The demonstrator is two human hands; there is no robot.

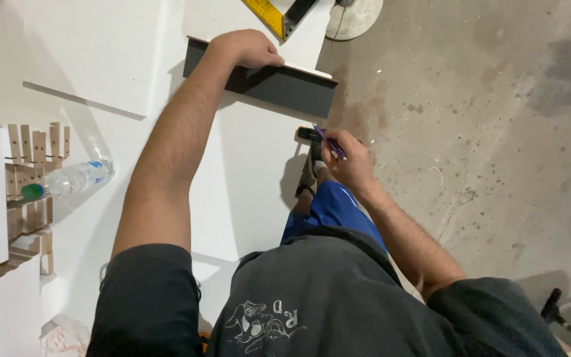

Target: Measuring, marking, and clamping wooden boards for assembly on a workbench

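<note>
My left hand (249, 48) rests palm-down on the top edge of a narrow board (279, 86) that stands upright, white on top and dark on its side. It stands on a large white panel (246, 172) lying flat. My right hand (345, 158) grips a purple pen or marker (330, 141) at the panel's right edge, beside a small black object (308, 134). My knee in blue shorts (335, 211) is just below that hand.
A yellow and black square (275, 14) lies at the top, next to a round whitish disc (358, 16). A clear plastic bottle (67, 180) lies at left over small wooden blocks (34, 142). White panels stack at far left. Stained concrete floor (484, 132) fills the right.
</note>
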